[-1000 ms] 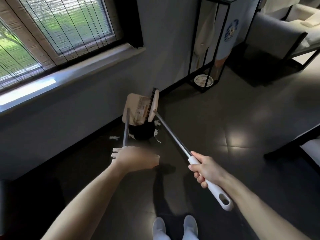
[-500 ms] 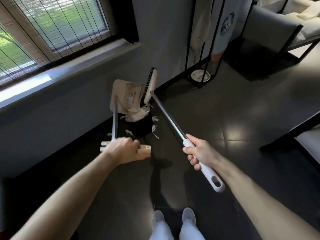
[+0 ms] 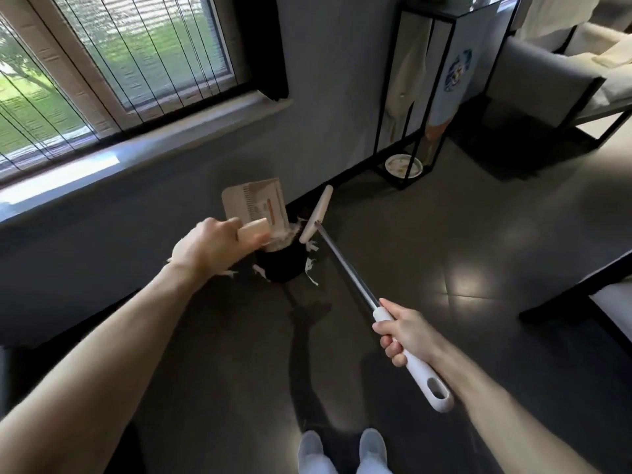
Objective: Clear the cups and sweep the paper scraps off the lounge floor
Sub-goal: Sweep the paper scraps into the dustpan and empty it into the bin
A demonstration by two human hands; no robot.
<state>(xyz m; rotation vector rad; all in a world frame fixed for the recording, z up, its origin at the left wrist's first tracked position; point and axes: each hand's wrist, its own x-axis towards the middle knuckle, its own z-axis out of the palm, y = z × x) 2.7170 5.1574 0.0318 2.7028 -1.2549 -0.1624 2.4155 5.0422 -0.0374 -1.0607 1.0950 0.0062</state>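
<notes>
- Daylight comes through the window [image 3: 136,56] at upper left; the room is dim.
- Glare patches sit on the glossy floor tiles [image 3: 468,278].
- The left hand [image 3: 208,248] and dustpan [image 3: 254,206] are motion-blurred; edges bow.

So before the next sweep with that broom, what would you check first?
1. Left hand grips the dustpan handle: ok.
2. Dustpan tipped over the black bin: ok.
3. Dustpan fully emptied: cannot tell.
4. Floor around the bin free of paper scraps: not ok, several lie there.
5. Right hand holds the broom: ok.
</notes>
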